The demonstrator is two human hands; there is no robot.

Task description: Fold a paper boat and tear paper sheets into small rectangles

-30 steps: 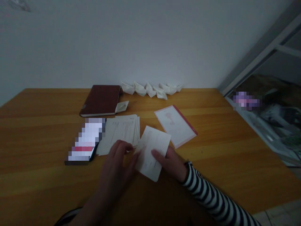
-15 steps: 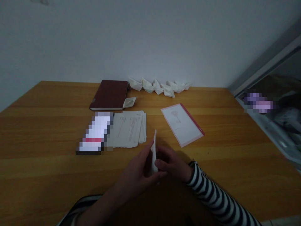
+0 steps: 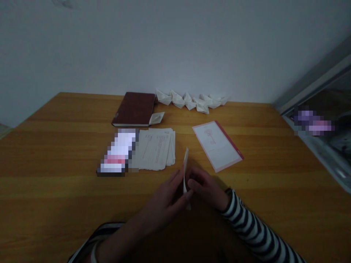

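Observation:
A folded piece of white paper [image 3: 185, 160] stands on edge between my two hands, seen almost edge-on above the table's near side. My left hand [image 3: 168, 199] is closed on it from the left, thumb across the lower part. From the right, my right hand [image 3: 207, 188] pinches the same paper with curled fingers, their tips partly hidden. Beyond my hands lies a stack of printed sheets [image 3: 153, 149]. To the right of that stack, a white sheet with a red border [image 3: 216, 146] rests flat at a slant.
A phone [image 3: 119, 149], its screen blurred, lies left of the sheets. Behind are a dark red notebook [image 3: 135, 109] and a small folded paper [image 3: 157, 118] at its corner. Several folded paper boats [image 3: 178, 99] line the wall. Blurred items [image 3: 312, 122] sit beyond the table's right edge.
The view has shifted slightly, so the table's things appear further right. My left thumb has moved on the paper's lower part, and more of its bottom edge shows. Both hands keep hold.

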